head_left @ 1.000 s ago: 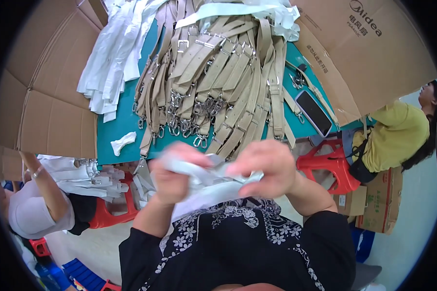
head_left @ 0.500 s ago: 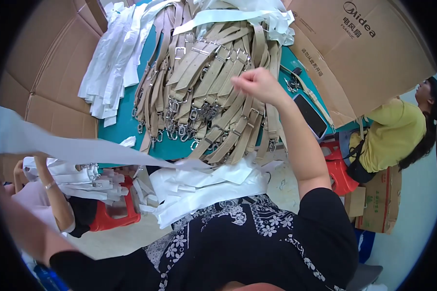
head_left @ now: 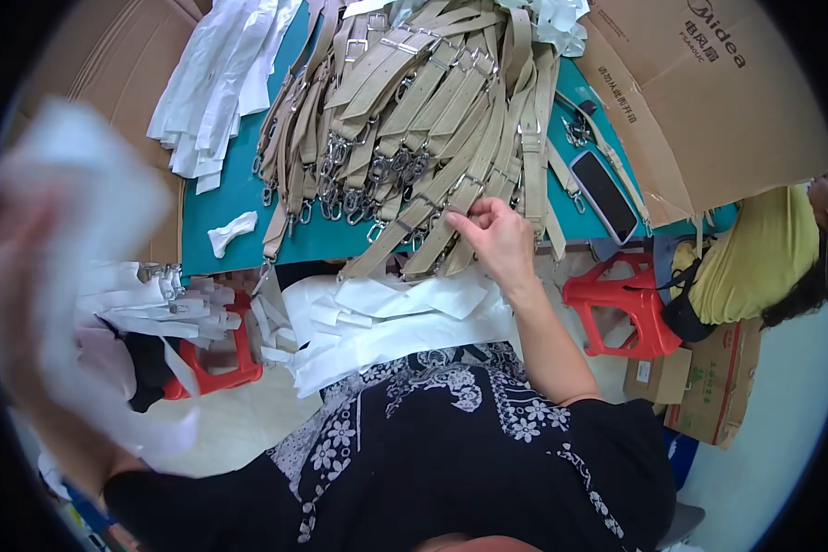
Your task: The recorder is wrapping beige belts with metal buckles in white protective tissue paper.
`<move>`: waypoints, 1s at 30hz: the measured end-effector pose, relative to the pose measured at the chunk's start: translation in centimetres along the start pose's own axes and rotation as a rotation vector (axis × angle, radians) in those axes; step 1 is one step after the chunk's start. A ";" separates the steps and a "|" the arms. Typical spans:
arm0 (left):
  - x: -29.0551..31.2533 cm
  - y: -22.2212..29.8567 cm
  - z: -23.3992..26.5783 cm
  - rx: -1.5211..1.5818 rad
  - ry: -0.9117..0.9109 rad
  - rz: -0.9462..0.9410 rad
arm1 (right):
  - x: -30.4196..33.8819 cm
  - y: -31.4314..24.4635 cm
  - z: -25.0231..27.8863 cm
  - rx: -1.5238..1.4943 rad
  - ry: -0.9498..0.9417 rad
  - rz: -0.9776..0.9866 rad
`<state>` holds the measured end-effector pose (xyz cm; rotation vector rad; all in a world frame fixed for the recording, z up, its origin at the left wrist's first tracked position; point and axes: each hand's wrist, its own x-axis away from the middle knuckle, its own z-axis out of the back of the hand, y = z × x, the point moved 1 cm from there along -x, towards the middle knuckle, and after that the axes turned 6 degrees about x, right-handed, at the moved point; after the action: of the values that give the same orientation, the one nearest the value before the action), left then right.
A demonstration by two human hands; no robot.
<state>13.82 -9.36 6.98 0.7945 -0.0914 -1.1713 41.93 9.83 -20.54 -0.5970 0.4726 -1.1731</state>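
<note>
A heap of beige straps [head_left: 432,110] with silver buckles and snap hooks lies on the green table, its hook ends toward me. Over the near right part of the heap is my right hand [head_left: 504,244], thumb and forefinger pinched together against the straps; what is between the fingertips is too small to tell. At the far left of the picture my left hand [head_left: 26,216] is raised and smeared by motion, with a long thin white strip [head_left: 97,175] bunched in it and trailing down. More folded white strips [head_left: 400,322] lie across my lap.
White strips [head_left: 221,87] hang over the table's left side, near a small crumpled white piece [head_left: 232,234]. A phone [head_left: 603,197] and keys [head_left: 577,131] lie right of the straps. Cardboard [head_left: 708,120] flanks the table. A person in yellow [head_left: 754,258] is by a red stool [head_left: 621,308].
My left hand has swept the white strip from across the table's front edge up to the far left. My right hand has come down toward me, onto the near straps.
</note>
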 end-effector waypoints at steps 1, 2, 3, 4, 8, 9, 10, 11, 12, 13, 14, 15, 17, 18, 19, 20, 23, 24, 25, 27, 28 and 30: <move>0.8 -2.9 -4.2 0.503 -0.365 0.307 | 0.3 -0.1 -0.4 -0.003 0.001 -0.007; -1.2 -2.7 -8.9 0.487 -0.691 0.127 | 0.1 -0.5 -0.3 0.064 0.024 -0.046; -0.5 -2.6 -12.9 0.525 -0.696 0.138 | -0.3 -0.4 -0.3 0.118 0.032 -0.067; 0.9 -3.6 -15.1 0.501 -0.770 0.099 | -0.2 -0.6 -0.2 0.104 0.021 -0.052; 4.2 -5.6 -20.3 0.776 -0.719 0.298 | 0.0 -0.1 -1.3 -0.342 -0.076 -0.070; 4.4 -6.3 -21.1 0.867 -0.676 0.333 | 0.0 0.4 -1.6 -0.650 -0.087 -0.061; 4.7 -7.0 -21.8 0.959 -0.627 0.371 | 0.4 -0.1 -1.0 -1.026 -0.226 -0.235; 5.0 -7.6 -22.3 0.974 -0.583 0.394 | 0.6 -0.7 -0.1 -1.025 -0.228 -0.239; 5.3 -8.3 -22.6 0.975 -0.580 0.400 | 1.0 -1.3 0.6 -1.107 -0.453 -0.275; 5.5 -8.9 -22.9 0.962 -0.562 0.368 | 1.3 -1.5 0.8 -1.183 -0.677 -0.310; 5.6 -9.4 -23.0 0.949 -0.541 0.337 | 1.4 -0.8 0.4 -1.005 -0.711 -0.260; 5.7 -9.7 -23.1 0.949 -0.535 0.345 | 1.1 -0.8 0.5 -1.003 -0.721 -0.262; 6.2 -10.3 -23.2 0.910 -0.502 0.343 | 0.8 -1.5 1.2 -1.051 -0.723 -0.221; 6.5 -10.5 -23.2 0.909 -0.493 0.356 | 0.6 -2.2 1.5 -1.184 -0.713 -0.166; 6.8 -10.7 -23.2 0.926 -0.482 0.364 | 0.3 -2.8 1.6 -1.182 -0.725 -0.171; 7.0 -10.8 -23.2 0.944 -0.470 0.372 | 0.0 -3.3 1.7 -1.248 -0.674 -0.121; 7.8 -11.0 -23.1 0.946 -0.474 0.391 | -1.0 -4.2 1.6 -1.299 -0.619 -0.054; 7.9 -11.1 -22.9 0.944 -0.466 0.396 | -1.3 -4.3 1.5 -1.287 -0.609 -0.052; 8.0 -11.3 -22.8 0.937 -0.473 0.380 | -1.5 -4.4 1.5 -1.272 -0.600 -0.051; 8.2 -11.5 -22.5 0.932 -0.472 0.369 | -1.8 -4.5 1.4 -1.282 -0.619 -0.045; 8.1 -11.5 -22.3 0.930 -0.481 0.388 | -1.8 -4.5 1.3 -1.293 -0.625 -0.039; 8.3 -11.6 -22.2 0.930 -0.488 0.410 | -1.8 -4.6 1.1 -1.296 -0.623 -0.042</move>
<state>18.24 -6.88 -18.93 1.1949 -1.2151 -0.8732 38.81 10.52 -16.60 -2.0128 0.6398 -0.5241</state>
